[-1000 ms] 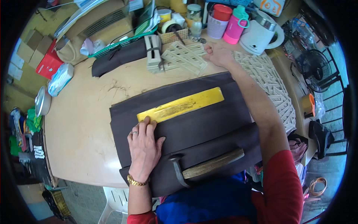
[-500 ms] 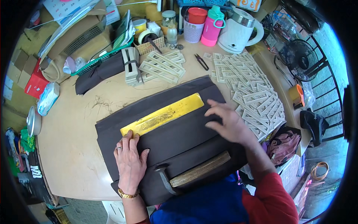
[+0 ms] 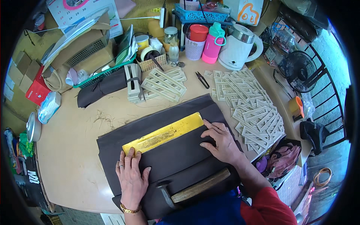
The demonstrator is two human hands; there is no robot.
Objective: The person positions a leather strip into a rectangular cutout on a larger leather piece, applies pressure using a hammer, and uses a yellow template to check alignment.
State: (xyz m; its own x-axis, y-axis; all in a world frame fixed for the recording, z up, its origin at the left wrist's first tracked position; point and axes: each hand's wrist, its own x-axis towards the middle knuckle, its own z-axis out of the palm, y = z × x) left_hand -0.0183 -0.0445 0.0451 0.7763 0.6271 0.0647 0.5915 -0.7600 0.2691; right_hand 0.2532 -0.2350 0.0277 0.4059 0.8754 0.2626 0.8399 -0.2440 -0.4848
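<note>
A long yellow flat bar [image 3: 165,132] with dark worn marks lies slantwise on a stack of dark brown cloth [image 3: 180,157]. The fingertips of my left hand [image 3: 131,176] rest on its lower left end, the fingers stretched out and the thumb apart. At the bar's right end, my right hand [image 3: 221,142] touches the cloth with its fingers spread, the index fingertip close beside the corner. Neither hand grips anything. Nearer to me on the cloth lies a hammer [image 3: 200,185] with a wooden handle, its metal head toward the left.
Many off-white slotted frames [image 3: 258,108] spread over the table's right side; more frames [image 3: 165,84] lie at the back, near black thread snips [image 3: 202,80]. A white kettle [image 3: 238,48] and a pink bottle [image 3: 213,45] stand behind. Loose threads [image 3: 103,118] lie on the left.
My right hand has come down from above onto the cloth beside the bar's right end. My left hand stays on the bar's left end. The whole view has shifted, showing more at the back.
</note>
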